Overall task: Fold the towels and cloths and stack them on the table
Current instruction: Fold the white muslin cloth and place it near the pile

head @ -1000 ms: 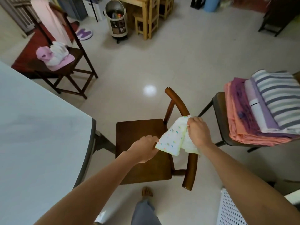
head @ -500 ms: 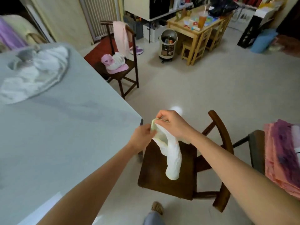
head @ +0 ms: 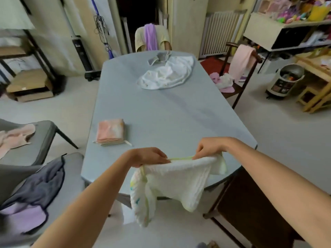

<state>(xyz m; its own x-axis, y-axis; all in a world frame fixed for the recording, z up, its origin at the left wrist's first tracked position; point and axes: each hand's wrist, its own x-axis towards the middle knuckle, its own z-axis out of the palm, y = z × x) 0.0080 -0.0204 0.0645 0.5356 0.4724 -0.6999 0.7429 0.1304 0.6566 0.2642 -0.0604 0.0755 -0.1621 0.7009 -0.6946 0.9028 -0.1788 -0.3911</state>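
A small white cloth (head: 176, 181) with a green hem and coloured dots hangs over the near edge of the grey-blue table (head: 170, 113). My left hand (head: 149, 156) pinches its top edge on the left. My right hand (head: 208, 148) pinches the same edge on the right, so the hem is stretched between them. A folded peach cloth (head: 110, 132) lies on the table's left side. A crumpled white cloth (head: 167, 73) and a small grey one (head: 159, 57) lie at the far end.
A dark wooden chair (head: 250, 206) stands at the near right. Grey chairs on the left hold a dark blue and lilac garment (head: 34, 199) and a peach cloth (head: 14, 137). A far-right chair (head: 238, 81) carries pink cloths. Another chair (head: 152, 39) with draped cloths stands behind the table.
The view has swung from the wooden chair to the table. Both hands have carried the small white cloth over the table's near edge and drawn apart, spreading its top hem.
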